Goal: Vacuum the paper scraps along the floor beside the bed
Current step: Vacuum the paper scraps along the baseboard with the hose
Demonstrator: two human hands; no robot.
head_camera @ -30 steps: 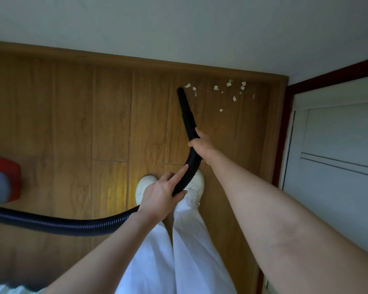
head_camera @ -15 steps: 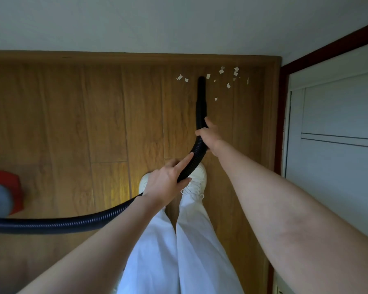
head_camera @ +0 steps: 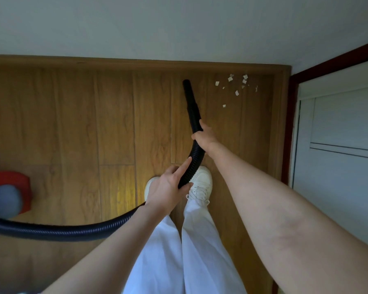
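Approx. 9 paper scraps [head_camera: 237, 87], 1 hose [head_camera: 193, 115].

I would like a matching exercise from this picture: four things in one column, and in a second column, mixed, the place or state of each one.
Things:
1. paper scraps
2. vacuum hose
3. vacuum body
4. white shoes

Places or states:
A. on the floor at the left edge of the view
B. held by both the left hand and the right hand
C. scattered in the far corner near the baseboard, right of the nozzle
D. on the floor under the hands, partly hidden by the hose

Pairs: 1-C, 2-B, 3-A, 4-D
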